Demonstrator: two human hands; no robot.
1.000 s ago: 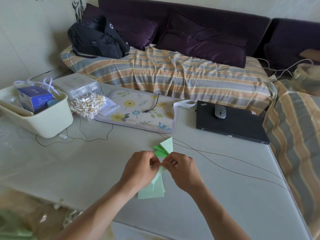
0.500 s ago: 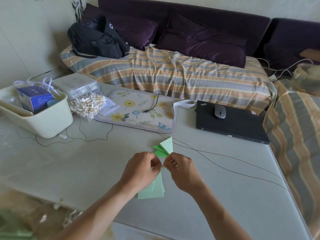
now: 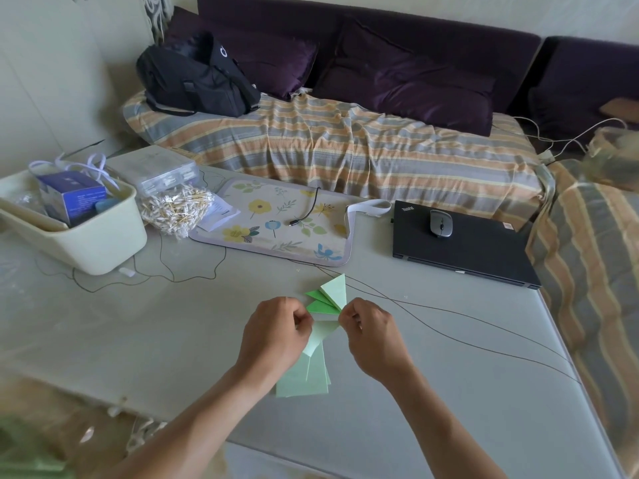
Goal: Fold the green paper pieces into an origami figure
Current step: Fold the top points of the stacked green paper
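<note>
Between my two hands I hold a pale green paper piece (image 3: 323,331) above the grey table (image 3: 173,326). My left hand (image 3: 276,331) pinches its left side and my right hand (image 3: 371,331) pinches its right side, fingers curled. Just beyond my fingers lie folded green triangles (image 3: 328,299), some bright green and one pale. Under my hands a small stack of pale green sheets (image 3: 306,376) rests flat on the table, partly hidden by my left wrist.
A cream bin (image 3: 79,233) with a blue box, a bag of cotton swabs (image 3: 174,210) and a floral mat (image 3: 280,223) stand at the back left. A shut black laptop (image 3: 463,247) with a mouse (image 3: 441,223) lies at the back right. Thin cables (image 3: 449,335) cross the table.
My hands have drawn slightly apart, and more of the pale green piece shows between them. The folded triangles and the stack have not moved.
</note>
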